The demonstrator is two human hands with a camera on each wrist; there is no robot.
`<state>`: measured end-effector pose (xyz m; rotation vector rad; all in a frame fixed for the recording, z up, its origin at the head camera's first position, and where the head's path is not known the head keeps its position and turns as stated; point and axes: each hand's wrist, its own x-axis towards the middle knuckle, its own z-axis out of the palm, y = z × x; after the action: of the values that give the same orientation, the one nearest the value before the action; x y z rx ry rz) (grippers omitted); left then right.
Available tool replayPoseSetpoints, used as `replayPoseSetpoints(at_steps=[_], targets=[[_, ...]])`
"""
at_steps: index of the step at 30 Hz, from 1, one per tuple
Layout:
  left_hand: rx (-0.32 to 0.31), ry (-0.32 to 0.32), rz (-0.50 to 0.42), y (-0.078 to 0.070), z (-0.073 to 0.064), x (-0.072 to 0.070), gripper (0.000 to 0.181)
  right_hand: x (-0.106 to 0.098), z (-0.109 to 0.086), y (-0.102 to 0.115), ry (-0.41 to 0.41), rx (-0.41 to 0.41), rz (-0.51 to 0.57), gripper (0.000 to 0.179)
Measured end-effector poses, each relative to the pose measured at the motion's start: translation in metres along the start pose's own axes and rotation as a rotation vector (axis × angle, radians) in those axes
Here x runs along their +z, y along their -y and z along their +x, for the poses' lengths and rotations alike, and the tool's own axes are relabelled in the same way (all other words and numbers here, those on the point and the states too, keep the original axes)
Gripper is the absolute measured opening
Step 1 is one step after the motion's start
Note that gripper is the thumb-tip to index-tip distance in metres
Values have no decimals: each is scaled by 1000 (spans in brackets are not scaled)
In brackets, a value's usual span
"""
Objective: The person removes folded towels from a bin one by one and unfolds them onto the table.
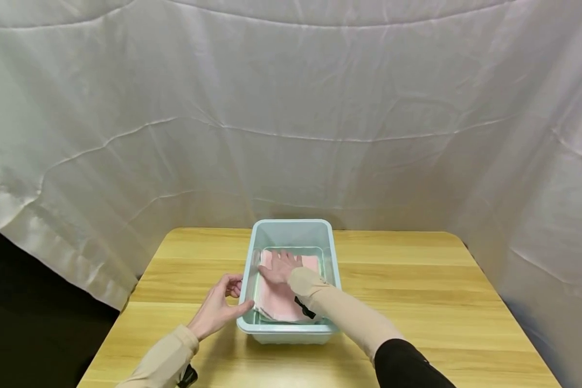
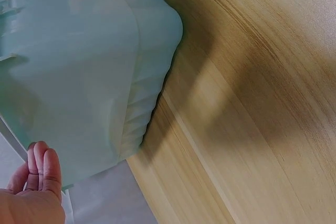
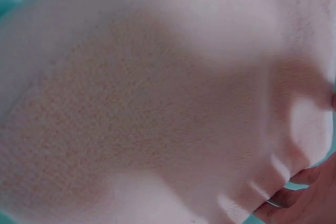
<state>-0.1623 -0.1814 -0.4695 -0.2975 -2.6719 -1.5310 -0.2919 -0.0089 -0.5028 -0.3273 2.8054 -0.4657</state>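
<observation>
A pale blue-green plastic bin (image 1: 291,229) stands upright on the table, and folded pink cloth (image 1: 278,302) lies inside it. My right hand (image 1: 280,267) rests on the cloth with its fingers spread and straight. In the right wrist view the cloth (image 3: 157,103) fills most of the picture, with the right hand's fingers (image 3: 310,198) at its lower right edge. At the bin's left side, my left hand (image 1: 220,304) holds the rim, its thumb at the top edge and its fingers outside. The left wrist view shows those fingers (image 2: 44,166) beside the bin's outer wall (image 2: 79,93).
The bin sits near the middle of a wooden table (image 1: 407,302), whose far edge lies just behind it. Pale grey fabric (image 1: 320,118) hangs behind and along the sides. A dark area (image 1: 29,312) shows at the lower left, beyond the table.
</observation>
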Motion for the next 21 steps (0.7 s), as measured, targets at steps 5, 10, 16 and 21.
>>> replayPoseSetpoints(at_steps=[5,10,16,21], targets=[[3,1,-11,1,0,0,58,8,8,-4,-51,6,-16,79],[1,3,-13,1,0,1,58,9,10,-7,-61,1,-5,79],[2,8,-9,1,1,1,58,9,12,-10,-50,-2,-13,78],[0,8,-16,1,0,1,58,16,18,-13,-55,-5,-24,79]])
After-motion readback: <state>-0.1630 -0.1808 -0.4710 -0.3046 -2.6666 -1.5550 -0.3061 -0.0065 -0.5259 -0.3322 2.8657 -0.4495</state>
